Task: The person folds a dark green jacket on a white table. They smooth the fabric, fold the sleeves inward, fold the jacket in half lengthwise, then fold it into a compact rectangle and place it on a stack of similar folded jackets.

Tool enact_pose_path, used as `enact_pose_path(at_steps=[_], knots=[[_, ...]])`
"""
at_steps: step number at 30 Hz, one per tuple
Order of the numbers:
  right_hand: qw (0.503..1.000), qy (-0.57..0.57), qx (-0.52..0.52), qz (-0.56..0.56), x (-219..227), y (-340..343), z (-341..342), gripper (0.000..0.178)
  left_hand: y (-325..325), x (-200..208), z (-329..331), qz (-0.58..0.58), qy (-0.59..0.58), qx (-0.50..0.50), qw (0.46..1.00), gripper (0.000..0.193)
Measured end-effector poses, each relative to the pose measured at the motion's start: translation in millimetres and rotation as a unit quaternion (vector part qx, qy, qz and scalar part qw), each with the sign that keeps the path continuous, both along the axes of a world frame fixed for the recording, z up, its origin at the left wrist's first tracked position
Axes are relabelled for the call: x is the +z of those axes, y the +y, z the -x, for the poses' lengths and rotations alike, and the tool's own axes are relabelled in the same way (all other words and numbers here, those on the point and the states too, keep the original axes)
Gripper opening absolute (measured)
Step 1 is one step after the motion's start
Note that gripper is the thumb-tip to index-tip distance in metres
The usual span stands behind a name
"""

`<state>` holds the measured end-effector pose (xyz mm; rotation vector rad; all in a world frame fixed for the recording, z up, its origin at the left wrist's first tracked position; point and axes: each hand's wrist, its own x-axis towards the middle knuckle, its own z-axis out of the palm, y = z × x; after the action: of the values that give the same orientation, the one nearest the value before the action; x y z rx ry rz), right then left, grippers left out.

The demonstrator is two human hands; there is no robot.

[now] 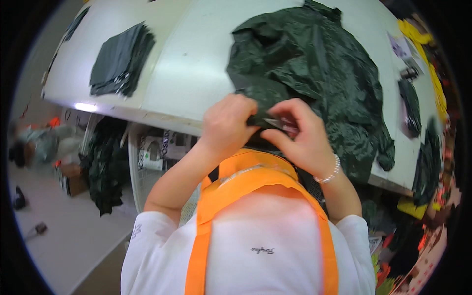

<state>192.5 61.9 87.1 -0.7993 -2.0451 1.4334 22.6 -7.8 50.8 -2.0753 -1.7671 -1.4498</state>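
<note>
A shiny dark green rain jacket [339, 93] lies spread and crumpled over the white table, its collar end at the far side. My left hand [228, 120] is closed, pinching an edge of the jacket by the table's front edge. Close by on its right, my right hand [302, 132] curls around a small red thing [290, 128]. A pale, pointed sliver shows between the two hands, beside the green fabric. Fingers cover most of the red thing, so its kind is unclear.
A stack of folded dark green pieces [120, 61] sits on the white table [184, 54] at left. At right lie a dark wrapped bundle [409, 108] and yellow cloth [427, 59]. Dark green garments [105, 162] hang below the table at left, beside a white wire rack [140, 184].
</note>
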Motion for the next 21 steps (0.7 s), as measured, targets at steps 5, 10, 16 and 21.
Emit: enact_pose_path(at_steps=[5,10,16,21], knots=[[0.999,0.002,0.01,-0.031,-34.6,3.8,4.2,0.017,-16.9,-10.3,13.8,0.122,-0.065,0.184,0.973,0.03],[0.989,-0.109,-0.028,-0.1,-87.6,29.5,-44.8,0.018,-64.0,-33.0,80.7,0.256,-0.19,0.255,0.913,0.042],[0.894,-0.39,-0.158,-0.155,-130.7,77.5,-198.2,0.03,-62.9,-34.2,-29.3,0.453,0.22,0.285,0.816,0.08],[0.822,-0.529,-0.199,-0.067,-182.2,82.8,-328.9,0.057,52.9,-85.2,-205.1,0.346,0.083,0.04,0.934,0.067]])
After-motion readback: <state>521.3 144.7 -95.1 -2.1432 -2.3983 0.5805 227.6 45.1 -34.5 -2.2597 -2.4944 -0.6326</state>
